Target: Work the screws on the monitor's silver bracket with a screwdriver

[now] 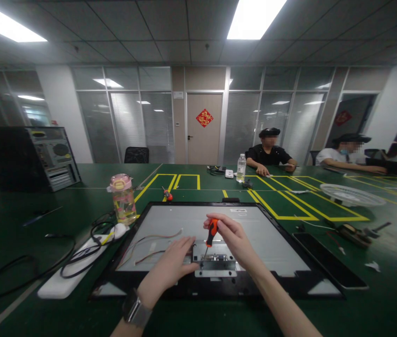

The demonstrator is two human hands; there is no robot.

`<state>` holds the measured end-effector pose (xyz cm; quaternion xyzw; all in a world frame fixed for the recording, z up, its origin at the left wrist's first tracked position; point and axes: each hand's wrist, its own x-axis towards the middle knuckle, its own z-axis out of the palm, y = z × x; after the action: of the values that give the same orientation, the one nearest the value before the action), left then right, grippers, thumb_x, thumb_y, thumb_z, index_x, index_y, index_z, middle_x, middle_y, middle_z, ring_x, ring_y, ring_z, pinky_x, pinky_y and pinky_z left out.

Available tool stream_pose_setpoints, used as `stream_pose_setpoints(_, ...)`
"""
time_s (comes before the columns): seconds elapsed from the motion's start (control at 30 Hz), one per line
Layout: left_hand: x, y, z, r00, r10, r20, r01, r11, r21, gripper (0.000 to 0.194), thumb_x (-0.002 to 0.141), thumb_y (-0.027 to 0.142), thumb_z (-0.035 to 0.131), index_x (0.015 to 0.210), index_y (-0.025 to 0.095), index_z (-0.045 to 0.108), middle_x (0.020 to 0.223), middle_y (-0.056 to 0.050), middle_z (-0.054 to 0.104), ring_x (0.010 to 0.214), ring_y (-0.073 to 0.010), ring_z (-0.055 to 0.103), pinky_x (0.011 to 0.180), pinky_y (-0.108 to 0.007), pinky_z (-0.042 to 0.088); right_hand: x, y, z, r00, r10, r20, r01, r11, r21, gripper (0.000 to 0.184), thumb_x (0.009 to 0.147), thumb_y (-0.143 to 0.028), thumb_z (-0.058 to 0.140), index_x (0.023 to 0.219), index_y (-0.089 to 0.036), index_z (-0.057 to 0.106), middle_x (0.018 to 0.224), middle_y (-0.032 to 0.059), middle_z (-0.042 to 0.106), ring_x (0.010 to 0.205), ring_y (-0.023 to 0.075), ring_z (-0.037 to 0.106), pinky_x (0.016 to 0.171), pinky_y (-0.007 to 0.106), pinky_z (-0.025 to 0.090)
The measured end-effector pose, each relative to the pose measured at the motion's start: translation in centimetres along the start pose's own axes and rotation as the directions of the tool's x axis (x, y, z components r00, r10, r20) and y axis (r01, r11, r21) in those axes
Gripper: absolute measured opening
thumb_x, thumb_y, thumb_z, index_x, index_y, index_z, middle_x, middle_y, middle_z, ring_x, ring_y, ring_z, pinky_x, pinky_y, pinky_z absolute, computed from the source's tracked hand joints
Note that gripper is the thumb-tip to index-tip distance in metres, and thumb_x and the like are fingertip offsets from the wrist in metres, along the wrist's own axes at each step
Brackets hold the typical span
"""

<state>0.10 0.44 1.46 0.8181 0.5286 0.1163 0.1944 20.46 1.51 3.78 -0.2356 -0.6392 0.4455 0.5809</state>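
A flat display panel with a grey back and black frame lies before me. Near its front edge sits a metal bracket with a row of connectors. My right hand is closed around a screwdriver with an orange-and-black handle, held nearly upright, its tip down at the bracket's left part. My left hand lies at the bracket's left end, fingers stretched and thumb apart, touching its edge. Thin wires run over the panel beside that hand. Whether a screw is under the tip, I cannot tell.
Left are a white power strip, black cables, a pink-lided bottle and a computer case. A red screwdriver lies behind the panel. Right are a black slab and a white ring. People sit across the table.
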Motion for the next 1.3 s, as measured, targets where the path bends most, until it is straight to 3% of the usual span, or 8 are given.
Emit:
stream_pose_setpoints(0.17, 0.05, 0.0, 0.05, 1.0, 0.021, -0.012, -0.021, 1.0, -0.003, 0.063, 0.083, 0.029, 0.06, 0.141, 0.015, 0.042, 0.151, -0.012, 0.037, 0.141, -0.026, 0.032, 0.116, -0.04, 0.021, 0.0, 0.23, 0.16, 0.999, -0.036, -0.006, 0.036, 0.999, -0.027, 0.021, 0.082, -0.042, 0.068, 0.09, -0.025, 0.075, 0.091, 0.0028, 0.065, 0.083, 0.0177, 0.065, 0.076, 0.031, 0.052)
stream_pose_setpoints(0.3, -0.06, 0.06, 0.01, 1.0, 0.01, -0.015, -0.011, 1.0, -0.023, 0.063, 0.082, 0.03, 0.061, 0.141, 0.018, 0.042, 0.152, -0.011, 0.038, 0.141, -0.027, 0.031, 0.117, -0.041, 0.02, -0.14, 0.3, 0.07, 1.0, 0.003, 0.016, -0.002, 1.0, -0.018, 0.026, 0.088, -0.042, 0.062, 0.105, -0.025, 0.072, 0.086, 0.0031, 0.069, 0.083, 0.0181, 0.067, 0.084, 0.035, 0.051)
stream_pose_setpoints(0.57, 0.06, -0.23, 0.22, 1.0, 0.019, -0.02, -0.019, 1.0, -0.021, 0.064, 0.082, 0.031, 0.061, 0.141, 0.016, 0.042, 0.151, -0.013, 0.038, 0.141, -0.0272, 0.031, 0.117, -0.042, 0.021, -0.13, 0.07, -0.02, 0.998, 0.051, 0.042, -0.053, 0.998, 0.045, 0.035, 0.091, -0.044, 0.056, 0.119, -0.025, 0.065, 0.109, 0.0092, 0.071, 0.099, 0.0238, 0.067, 0.088, 0.042, 0.053)
stream_pose_setpoints(0.8, -0.04, -0.14, 0.11, 1.0, 0.014, -0.02, -0.014, 1.0, -0.023, 0.063, 0.082, 0.033, 0.059, 0.141, 0.02, 0.043, 0.151, -0.01, 0.038, 0.14, -0.0257, 0.033, 0.116, -0.041, 0.021, 0.02, -0.03, 0.3, 0.995, -0.024, -0.098, 0.014, 0.995, -0.101, 0.023, 0.078, -0.041, 0.071, 0.095, -0.025, 0.074, 0.092, 0.0028, 0.067, 0.078, 0.0183, 0.065, 0.072, 0.032, 0.056)
stream_pose_setpoints(0.87, -0.07, -0.06, 0.08, 1.0, 0.01, -0.013, -0.01, 1.0, -0.023, 0.064, 0.082, 0.033, 0.059, 0.141, 0.019, 0.042, 0.152, -0.011, 0.037, 0.141, -0.0255, 0.032, 0.117, -0.041, 0.021, 0.05, -0.04, 0.24, 0.989, -0.066, -0.129, 0.047, 0.988, -0.148, 0.023, 0.081, -0.042, 0.068, 0.095, -0.025, 0.074, 0.095, 0.0041, 0.067, 0.083, 0.0198, 0.065, 0.076, 0.034, 0.055)
stream_pose_setpoints(1.0, -0.11, 0.01, 0.04, 1.0, 0.015, -0.019, -0.015, 1.0, -0.021, 0.064, 0.082, 0.033, 0.06, 0.142, 0.019, 0.041, 0.152, -0.011, 0.037, 0.141, -0.0258, 0.031, 0.117, -0.04, 0.021, 0.01, -0.08, 0.08, 0.993, -0.054, -0.108, 0.039, 0.99, -0.133, 0.029, 0.089, -0.043, 0.058, 0.105, -0.024, 0.073, 0.099, 0.0064, 0.07, 0.097, 0.0236, 0.065, 0.094, 0.041, 0.048)
stream_pose_setpoints(1.2, -0.03, -0.19, 0.15, 0.999, 0.032, -0.029, -0.033, 0.999, -0.034, 0.061, 0.082, 0.032, 0.061, 0.14, 0.021, 0.044, 0.15, -0.01, 0.04, 0.14, -0.0267, 0.034, 0.116, -0.042, 0.022, -0.15, -0.25, 0.48, 0.996, -0.074, -0.057, 0.068, 0.993, -0.1, 0.02, 0.08, -0.039, 0.069, 0.094, -0.025, 0.075, 0.085, 0.0027, 0.067, 0.076, 0.0178, 0.065, 0.079, 0.034, 0.052)
stream_pose_setpoints(1.3, 0.0, -0.18, 0.18, 0.999, 0.036, -0.034, -0.037, 0.999, -0.03, 0.061, 0.082, 0.032, 0.061, 0.14, 0.021, 0.044, 0.15, -0.011, 0.04, 0.14, -0.027, 0.034, 0.116, -0.042, 0.023, -0.18, -0.18, 0.46, 0.995, -0.083, -0.056, 0.075, 0.989, -0.128, 0.023, 0.084, -0.041, 0.065, 0.096, -0.025, 0.075, 0.09, 0.0042, 0.067, 0.083, 0.0196, 0.066, 0.082, 0.034, 0.051)
